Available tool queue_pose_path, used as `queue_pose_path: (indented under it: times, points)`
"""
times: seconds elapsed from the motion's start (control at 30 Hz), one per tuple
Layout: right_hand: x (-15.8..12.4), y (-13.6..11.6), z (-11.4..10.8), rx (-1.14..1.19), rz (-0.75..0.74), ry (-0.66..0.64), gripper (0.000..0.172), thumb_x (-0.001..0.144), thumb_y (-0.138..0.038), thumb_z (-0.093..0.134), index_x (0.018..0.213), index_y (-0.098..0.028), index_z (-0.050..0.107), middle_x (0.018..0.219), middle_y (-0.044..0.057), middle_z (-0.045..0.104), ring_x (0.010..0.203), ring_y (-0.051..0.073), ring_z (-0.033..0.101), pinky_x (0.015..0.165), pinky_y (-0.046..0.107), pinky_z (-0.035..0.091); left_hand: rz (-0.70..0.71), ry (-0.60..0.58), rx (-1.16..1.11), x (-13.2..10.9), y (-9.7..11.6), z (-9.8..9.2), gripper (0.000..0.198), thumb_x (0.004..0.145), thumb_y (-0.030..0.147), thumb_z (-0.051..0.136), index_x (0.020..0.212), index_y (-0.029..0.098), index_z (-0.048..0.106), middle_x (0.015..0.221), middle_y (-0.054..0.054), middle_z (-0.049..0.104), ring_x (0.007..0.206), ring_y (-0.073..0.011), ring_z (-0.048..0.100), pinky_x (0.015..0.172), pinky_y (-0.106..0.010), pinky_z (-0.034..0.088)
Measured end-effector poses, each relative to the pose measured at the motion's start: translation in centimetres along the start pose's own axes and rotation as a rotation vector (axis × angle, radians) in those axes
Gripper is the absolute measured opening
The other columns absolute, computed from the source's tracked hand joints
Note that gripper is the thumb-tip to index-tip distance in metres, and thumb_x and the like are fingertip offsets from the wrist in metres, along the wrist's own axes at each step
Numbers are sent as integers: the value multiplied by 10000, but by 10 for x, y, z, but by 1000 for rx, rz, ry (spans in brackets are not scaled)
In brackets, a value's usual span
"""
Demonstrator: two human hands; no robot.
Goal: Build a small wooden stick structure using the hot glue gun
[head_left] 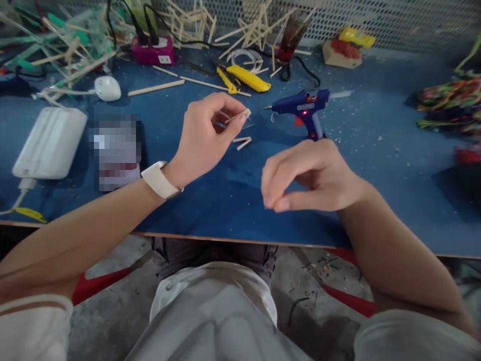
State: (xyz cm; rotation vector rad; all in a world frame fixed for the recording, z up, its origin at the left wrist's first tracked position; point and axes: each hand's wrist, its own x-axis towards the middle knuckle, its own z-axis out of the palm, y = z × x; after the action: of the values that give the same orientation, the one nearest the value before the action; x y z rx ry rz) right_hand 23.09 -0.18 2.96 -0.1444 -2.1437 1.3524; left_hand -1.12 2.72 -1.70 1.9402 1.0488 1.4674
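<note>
My left hand (205,135) is raised over the blue table (376,165) and pinches a short wooden stick (240,116) between thumb and fingers. A pale watch band sits on that wrist. My right hand (304,175) hovers nearer the table's front edge, its fingertips pressed together in a pinch; what they hold, if anything, is too small to make out. Two short stick pieces (242,142) lie on the table just below the left hand's fingers. A blue glue gun (306,108) stands behind the right hand, nozzle pointing left, with a red light on.
A yellow utility knife (248,78), loose long sticks (156,88) and stick frameworks (259,25) lie at the back. A white power bank (50,143) and white mouse (107,88) sit at left, a pink power strip (152,50) behind. Colourful material (451,103) lies far right.
</note>
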Motion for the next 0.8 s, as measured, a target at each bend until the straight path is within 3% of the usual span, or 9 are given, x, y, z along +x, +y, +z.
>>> queue_pose_path:
  times: [0.07, 0.13, 0.23, 0.33, 0.43, 0.5, 0.63, 0.8]
  points:
    - [-1, -12, -9, 37, 108, -224, 77, 962, -171, 917, 939, -211, 854, 846, 4, 858, 714, 121, 793, 644, 209, 614, 15, 25, 23, 4, 0, -5, 248, 1067, 558, 827, 1000, 321, 802, 991, 34, 843, 809, -126, 743, 691, -352, 642]
    - [-2, -18, -16, 34, 149, -260, 107, 943, -133, 913, 969, -229, 874, 865, 15, 871, 710, 142, 806, 629, 228, 623, 7, 61, 38, 9, 0, -10, 349, 1081, 662, 767, 1052, 314, 786, 1027, 67, 831, 866, -91, 736, 741, -340, 658]
    - [-5, -12, -22, -5, 156, -11, 125, 892, -256, 985, 953, -262, 875, 826, 34, 855, 675, 189, 789, 596, 296, 628, 109, 206, 12, 15, -1, -15, 460, 1061, 743, 735, 1044, 285, 772, 971, 36, 791, 837, -97, 716, 672, -366, 598]
    - [-5, 1, -21, -46, 165, 365, 270, 898, -514, 966, 866, -313, 788, 760, 13, 791, 619, 215, 705, 555, 374, 585, 146, 221, 21, 18, -2, -16, 408, 1073, 731, 729, 1006, 329, 752, 939, 19, 764, 793, -130, 702, 643, -424, 569]
    - [-1, 6, -18, -18, 68, 643, 311, 908, -579, 921, 847, -346, 724, 777, 1, 766, 644, 244, 678, 558, 410, 567, 111, 115, 57, 17, -4, -16, 415, 1105, 734, 672, 1031, 328, 719, 1011, 5, 766, 872, -153, 722, 684, -433, 586]
    - [2, 4, -17, 29, 8, 723, 325, 888, -550, 947, 829, -350, 697, 712, -21, 700, 618, 242, 642, 582, 414, 567, 133, -1, 121, 15, -7, -15, 377, 1123, 676, 648, 1035, 313, 695, 1037, -24, 785, 905, -198, 727, 716, -433, 599]
    - [6, -4, -19, 115, -17, 762, 425, 852, -509, 1001, 766, -343, 620, 560, -70, 381, 562, 218, 517, 568, 370, 487, 161, -281, 395, 10, -19, -14, 200, 1116, 474, 642, 1015, 301, 649, 1008, -35, 782, 906, -228, 687, 857, -439, 602]
    - [8, 3, -17, 51, 70, 766, 226, 909, -458, 960, 849, -332, 782, 572, -67, 431, 530, 207, 462, 640, 407, 539, 163, -436, 547, -1, -30, -15, 123, 1110, 314, 584, 1173, 260, 675, 1054, -79, 760, 960, -288, 727, 933, -454, 608]
